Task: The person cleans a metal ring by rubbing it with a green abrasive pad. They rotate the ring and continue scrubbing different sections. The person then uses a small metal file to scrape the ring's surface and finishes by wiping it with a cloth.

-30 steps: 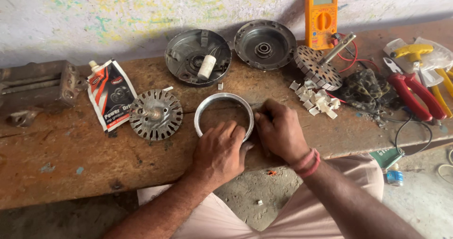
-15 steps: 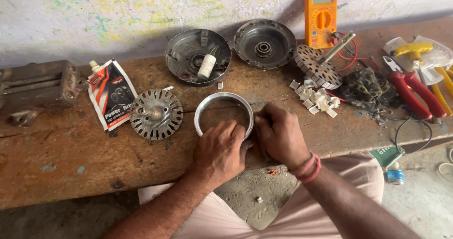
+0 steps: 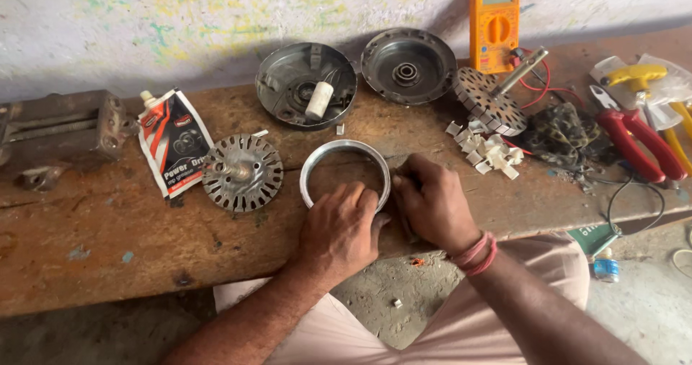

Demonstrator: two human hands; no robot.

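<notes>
We see a metal ring (image 3: 344, 173) flat on the wooden bench (image 3: 108, 242), near its front edge. Left hand (image 3: 339, 231) curled over the ring's rim at 6 o'clock, fingers bent, touching it. Right hand (image 3: 432, 203) pinches the rim at 3 o'clock, fingers closed on it. Slotted rotor disc (image 3: 241, 172) at 9 o'clock, just beside; round housing (image 3: 306, 85) at 11 o'clock; white scraps (image 3: 486, 148) at 3 o'clock.

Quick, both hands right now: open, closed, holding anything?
Left hand: curled, knuckles up, fingers on the near rim of the metal ring.
Right hand: closed beside the ring's right edge; whether it grips anything cannot be told.
</notes>
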